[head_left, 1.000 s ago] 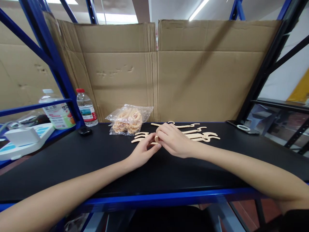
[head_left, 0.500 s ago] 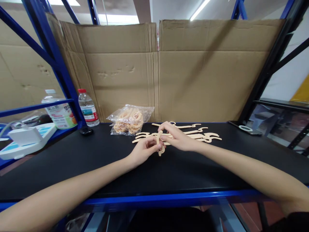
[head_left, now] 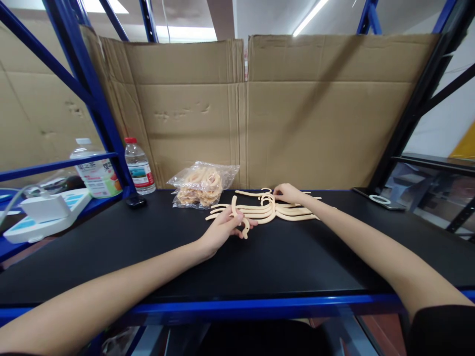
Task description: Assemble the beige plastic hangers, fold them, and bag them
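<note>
In my left hand (head_left: 222,228), fingers closed, is a curved cream plastic hanger piece (head_left: 234,203); its upper end sticks up past my thumb and its lower end shows below the fingers. Several cream hangers (head_left: 256,212) lie side by side on the black tabletop, with their hooks gathered near the middle. My right hand (head_left: 288,193) rests over the back part of this row, just right of the hooks. Its fingers are bent downward and pressed together; whatever lies under the fingertips is hidden.
Behind the left end of the hangers sits a clear bag of cream rings (head_left: 202,185). Farther left stand a red-capped water bottle (head_left: 139,168) and a small black object (head_left: 136,200). A dark phone-like slab with a white ring (head_left: 379,199) lies at right. Cardboard (head_left: 315,113) walls the back.
My right hand has left the piece it was touching beside my left hand and moved right and back to the hanger row. The piece in my left hand has tilted.
</note>
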### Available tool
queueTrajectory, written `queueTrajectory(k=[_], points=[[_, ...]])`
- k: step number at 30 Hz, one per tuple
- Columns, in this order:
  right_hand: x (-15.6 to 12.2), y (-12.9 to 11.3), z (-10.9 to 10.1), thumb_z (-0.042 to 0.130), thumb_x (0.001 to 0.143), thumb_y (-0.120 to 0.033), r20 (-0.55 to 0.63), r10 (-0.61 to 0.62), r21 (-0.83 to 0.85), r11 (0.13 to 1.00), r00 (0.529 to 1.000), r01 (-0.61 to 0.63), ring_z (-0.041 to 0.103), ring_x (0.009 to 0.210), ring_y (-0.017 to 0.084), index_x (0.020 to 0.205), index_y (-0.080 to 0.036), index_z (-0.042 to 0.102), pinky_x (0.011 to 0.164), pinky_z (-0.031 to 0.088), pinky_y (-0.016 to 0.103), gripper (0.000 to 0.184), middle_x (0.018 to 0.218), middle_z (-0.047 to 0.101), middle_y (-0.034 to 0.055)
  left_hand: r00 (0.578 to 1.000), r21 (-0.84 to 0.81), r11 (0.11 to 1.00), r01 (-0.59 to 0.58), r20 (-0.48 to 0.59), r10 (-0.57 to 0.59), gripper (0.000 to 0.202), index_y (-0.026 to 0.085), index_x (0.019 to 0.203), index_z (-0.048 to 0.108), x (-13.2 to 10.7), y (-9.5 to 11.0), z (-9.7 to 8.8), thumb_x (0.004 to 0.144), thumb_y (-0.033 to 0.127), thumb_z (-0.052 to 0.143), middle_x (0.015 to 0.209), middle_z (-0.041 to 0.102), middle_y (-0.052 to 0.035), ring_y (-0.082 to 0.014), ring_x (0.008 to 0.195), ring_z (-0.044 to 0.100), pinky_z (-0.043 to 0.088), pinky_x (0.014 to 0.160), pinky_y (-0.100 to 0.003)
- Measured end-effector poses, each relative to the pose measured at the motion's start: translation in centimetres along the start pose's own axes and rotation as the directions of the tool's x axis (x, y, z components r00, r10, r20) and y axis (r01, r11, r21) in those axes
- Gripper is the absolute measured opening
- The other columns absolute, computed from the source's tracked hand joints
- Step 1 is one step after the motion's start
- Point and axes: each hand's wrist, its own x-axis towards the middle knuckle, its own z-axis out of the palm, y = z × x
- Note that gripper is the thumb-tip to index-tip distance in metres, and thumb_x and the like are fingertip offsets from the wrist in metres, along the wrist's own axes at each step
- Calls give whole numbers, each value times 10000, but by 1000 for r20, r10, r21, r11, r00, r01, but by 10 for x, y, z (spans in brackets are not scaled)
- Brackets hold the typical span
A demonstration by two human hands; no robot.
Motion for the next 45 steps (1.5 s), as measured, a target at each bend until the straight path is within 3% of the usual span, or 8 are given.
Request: queueTrajectory(k=[6,10,15,20,26,31,37,45], points=[[-2,-4,-14,552,810,-199,-109,29,109,994,994,-17,633,739,169,815,-149,679,675,451,244,137,824,709,66,997,-49,996,78,13,-77,282,154,871,436,-2,3,3,869,409,558,949,682,-158,-195,735,661,416,521,-226],[-11,-12,-38,556,795,-193,-180,49,157,987,982,-20,622,722,166,819,-138,652,662,447,242,113,792,692,65,995,-89,992,88,47,-84,278,173,889,412,-1,0,2,868,406,562,843,674,-96,-161,650,638,423,514,-218],[-41,-34,-61,587,778,-230,-270,-39,223,969,962,102,584,649,142,767,-158,613,622,425,240,77,713,653,24,992,-142,984,109,83,-98,281,172,979,498,-2,-1,2,802,313,665,793,583,-10,-120,676,590,512,639,-277],[-82,-58,-67,596,786,-268,-295,-123,231,953,947,196,541,595,138,748,-182,575,570,400,245,97,670,602,4,975,-141,980,140,192,-112,275,143,864,558,-3,-3,2,717,279,747,723,555,1,-128,738,591,509,832,-358],[-112,-62,-52,525,836,-182,-312,-231,96,957,922,272,540,706,161,811,-193,519,625,409,258,29,802,589,36,965,-233,958,166,236,-110,256,161,754,461,-3,-1,3,722,164,714,907,563,-17,-218,949,642,440,950,-436],[-116,-60,-43,403,838,-53,-264,-383,-231,916,885,328,504,790,212,847,-174,540,665,376,301,183,836,598,86,961,-291,942,170,262,-92,304,164,742,436,-2,2,0,675,88,722,976,617,-42,-282,1058,611,376,1016,-483],[-120,-58,-41,390,815,-4,-190,-408,-415,858,893,304,538,735,206,994,-176,580,671,328,314,312,757,627,58,973,-255,955,149,208,-96,232,109,933,567,0,6,-1,732,107,683,1056,642,-131,-277,1080,601,326,1077,-448],[-126,-62,-46,381,937,-238,-309,-199,-11,979,930,205,620,805,200,1101,-210,521,645,412,269,217,939,669,71,1000,-233,972,26,10,-24,242,115,809,583,2,6,-3,684,185,778,832,655,-28,-206,903,671,497,904,-309]])
